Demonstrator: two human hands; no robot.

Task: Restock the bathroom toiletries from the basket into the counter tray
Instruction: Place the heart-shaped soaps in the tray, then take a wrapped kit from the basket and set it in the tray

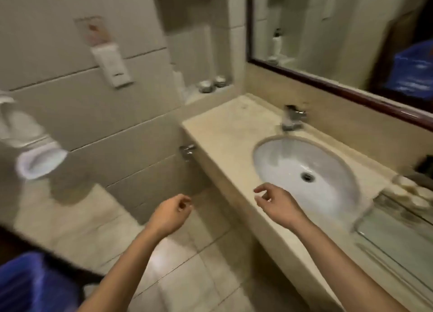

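Observation:
A blue basket [25, 286] sits at the bottom left on the floor, partly cut off by the frame edge. A clear glass tray [396, 239] lies on the beige counter [222, 133] at the far right, with several small round toiletries [414, 194] at its far end. My left hand [171, 214] hovers over the floor in front of the counter, fingers loosely curled, holding nothing. My right hand [275, 203] hovers over the counter's front edge by the sink, fingers loosely curled and empty. The picture is blurred by motion.
A white oval sink [281, 157] with a chrome tap [293, 119] fills the counter's middle. A mirror [339, 30] hangs above. A toilet [35, 157] stands at the left. A wall niche [210, 86] holds two small round items. The floor is tiled.

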